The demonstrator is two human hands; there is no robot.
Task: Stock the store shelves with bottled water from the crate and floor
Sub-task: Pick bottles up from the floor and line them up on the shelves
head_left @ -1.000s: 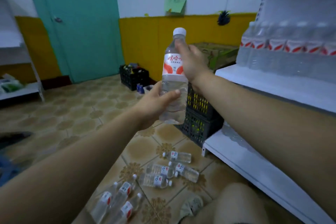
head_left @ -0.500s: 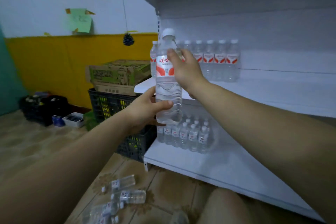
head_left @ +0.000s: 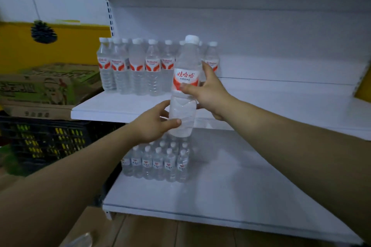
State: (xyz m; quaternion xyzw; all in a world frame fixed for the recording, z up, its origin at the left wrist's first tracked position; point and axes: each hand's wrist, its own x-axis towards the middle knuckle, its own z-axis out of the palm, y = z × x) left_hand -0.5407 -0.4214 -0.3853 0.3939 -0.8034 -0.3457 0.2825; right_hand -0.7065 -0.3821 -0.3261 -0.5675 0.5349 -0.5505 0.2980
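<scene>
Bottle [head_left: 185, 86] upright in mid-air before the middle shelf [head_left: 281, 106], left hand [head_left: 154, 124] gripping its base, right hand [head_left: 208, 92] gripping the label, bottle row [head_left: 140, 70] far left, small bottles [head_left: 158, 160] on lower shelf [head_left: 230, 186]

Left grip [head_left: 153, 125] and right grip [head_left: 209, 91] curled, thumbs forward.

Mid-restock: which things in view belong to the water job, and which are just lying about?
Job: held bottle, gripped by left hand and right hand; large bottles on middle shelf; small bottles on lower shelf; black crate, possibly the source.
Lying about: cardboard box on the crate; dark ornament hanging by the wall.
</scene>
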